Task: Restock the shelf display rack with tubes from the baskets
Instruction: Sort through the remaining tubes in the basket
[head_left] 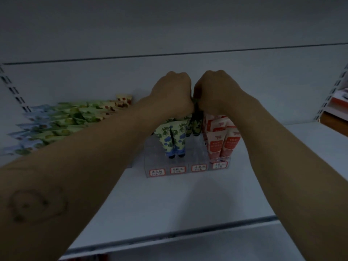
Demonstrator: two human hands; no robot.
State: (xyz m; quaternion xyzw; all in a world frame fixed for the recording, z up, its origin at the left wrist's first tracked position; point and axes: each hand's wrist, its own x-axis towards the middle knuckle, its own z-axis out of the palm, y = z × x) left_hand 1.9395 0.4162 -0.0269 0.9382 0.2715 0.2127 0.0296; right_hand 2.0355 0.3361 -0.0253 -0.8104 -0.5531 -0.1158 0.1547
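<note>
A clear display rack [185, 167] with red-bordered price labels stands on the white shelf. It holds blue-flower tubes [174, 140] on the left, dark green tubes [194, 127] in the middle and red-and-white tubes [223, 142] on the right. My left hand [172, 91] and my right hand [216, 91] are side by side above the back of the rack, knuckles up. Both close on the top ends of the dark green tubes. Their fingers are hidden from me.
Rows of green, blue and red-fruit tubes [62, 121] lie to the left of the rack behind my left forearm. The shelf's metal front edge [169, 236] runs across the bottom. A slotted upright [333, 91] and red-white goods [339, 100] are at the right.
</note>
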